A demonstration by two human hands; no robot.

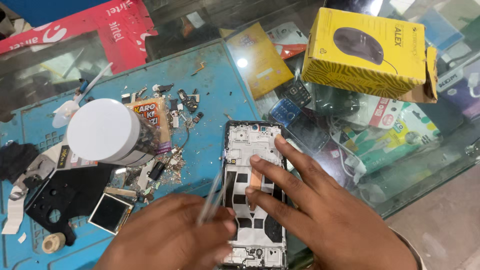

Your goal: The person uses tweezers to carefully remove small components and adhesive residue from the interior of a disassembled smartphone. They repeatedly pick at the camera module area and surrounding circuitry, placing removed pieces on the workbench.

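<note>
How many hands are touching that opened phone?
2. The left hand holds tweezers over the opened phone; the right hand presses its fingers on the middle.

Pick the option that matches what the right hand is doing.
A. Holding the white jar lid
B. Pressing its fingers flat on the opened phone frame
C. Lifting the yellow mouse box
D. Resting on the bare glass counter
B: the right hand lays its fingers flat across the opened phone frame on the blue mat, while the left hand holds tweezers beside it.
</note>
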